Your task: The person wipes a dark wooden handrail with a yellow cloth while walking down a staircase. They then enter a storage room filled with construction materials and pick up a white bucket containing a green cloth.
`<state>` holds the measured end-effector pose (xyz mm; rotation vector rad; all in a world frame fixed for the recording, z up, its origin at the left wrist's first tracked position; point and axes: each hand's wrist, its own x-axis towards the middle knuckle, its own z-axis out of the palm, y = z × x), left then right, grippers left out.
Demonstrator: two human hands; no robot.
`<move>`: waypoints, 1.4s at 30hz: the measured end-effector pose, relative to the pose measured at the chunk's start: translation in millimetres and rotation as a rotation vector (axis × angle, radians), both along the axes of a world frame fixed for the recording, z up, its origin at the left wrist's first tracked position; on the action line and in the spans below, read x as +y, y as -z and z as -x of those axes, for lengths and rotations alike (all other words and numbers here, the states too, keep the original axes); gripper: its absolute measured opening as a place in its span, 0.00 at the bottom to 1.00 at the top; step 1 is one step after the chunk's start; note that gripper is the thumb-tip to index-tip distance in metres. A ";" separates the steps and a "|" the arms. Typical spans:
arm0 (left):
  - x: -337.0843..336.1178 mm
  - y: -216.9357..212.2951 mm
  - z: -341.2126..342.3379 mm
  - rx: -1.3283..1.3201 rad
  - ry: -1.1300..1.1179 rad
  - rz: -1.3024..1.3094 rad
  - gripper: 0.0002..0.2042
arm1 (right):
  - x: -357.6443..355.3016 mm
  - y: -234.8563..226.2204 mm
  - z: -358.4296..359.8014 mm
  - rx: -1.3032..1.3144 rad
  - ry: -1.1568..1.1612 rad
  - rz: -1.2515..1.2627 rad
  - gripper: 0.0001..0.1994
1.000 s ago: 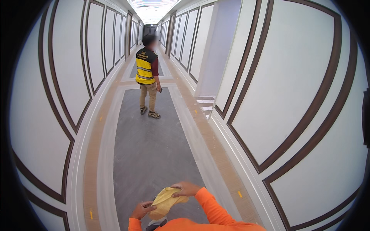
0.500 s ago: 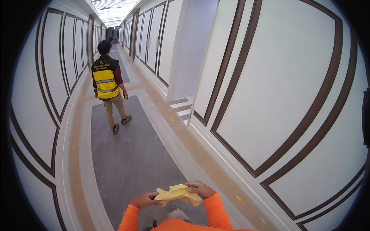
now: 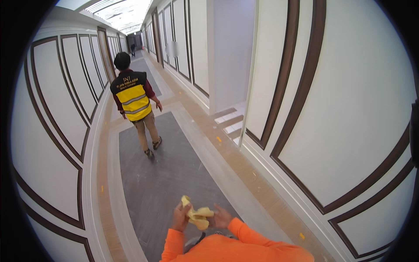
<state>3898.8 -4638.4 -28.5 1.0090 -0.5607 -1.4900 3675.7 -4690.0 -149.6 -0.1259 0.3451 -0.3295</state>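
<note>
A crumpled, soft pale-yellow cloth (image 3: pixel 200 217) hangs in folds in front of my body, low in the view. My left hand (image 3: pixel 180 217) is closed on its left side, and one fold sticks up above the fingers. At the cloth's right end is my right hand (image 3: pixel 223 216), its fingers apart and slightly blurred; the lower fingers are partly hidden beside the cloth. Both forearms are in orange sleeves.
Ahead, a person in a yellow-and-black vest (image 3: pixel 135 99) walks on the grey floor panel (image 3: pixel 170 174). Panelled walls (image 3: pixel 349 109) with dark trim line both sides of the corridor. A doorway (image 3: pixel 231 56) opens on the right. Small orange marks dot the tan floor border (image 3: pixel 244 163).
The cloth was stretched between both hands and is now bunched up, mostly at my left hand. My right hand's fingers have spread. The person ahead has taken a step, and my view has shifted left.
</note>
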 end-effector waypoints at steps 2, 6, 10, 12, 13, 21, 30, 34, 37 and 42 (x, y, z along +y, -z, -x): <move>-37.5 -8.9 -27.9 0.068 -0.015 0.059 0.14 | -66.4 -21.9 -13.7 0.067 0.058 0.129 0.33; -105.5 -10.9 -51.3 0.152 -0.104 0.084 0.16 | -180.4 -16.5 -34.8 0.060 0.235 0.094 0.32; -187.9 19.2 -70.5 0.122 -0.188 0.033 0.16 | -254.0 19.4 -79.7 0.269 -0.010 0.023 0.32; -247.1 37.8 -87.1 0.012 -0.164 0.014 0.16 | -290.4 19.5 -101.2 0.208 -0.071 -0.033 0.32; -275.0 47.5 -95.3 -0.041 -0.157 -0.011 0.16 | -306.8 17.6 -110.7 0.150 -0.041 -0.071 0.31; -535.2 8.3 -132.9 -0.181 -0.007 -0.016 0.23 | -542.4 17.4 -113.6 0.129 0.386 0.217 0.14; -797.9 31.0 -137.3 -0.641 0.252 0.047 0.18 | -738.5 5.0 -67.5 0.436 0.592 0.291 0.12; -889.1 54.7 -134.2 -0.908 0.324 -0.016 0.20 | -830.2 28.6 -50.7 0.587 0.561 0.370 0.12; -952.4 77.2 -139.3 -0.931 0.185 -0.062 0.19 | -922.5 31.1 -48.4 0.646 0.543 0.454 0.12; -1056.5 59.5 -125.3 -0.935 0.062 -0.154 0.18 | -1088.4 -9.4 -37.9 0.744 0.439 0.718 0.13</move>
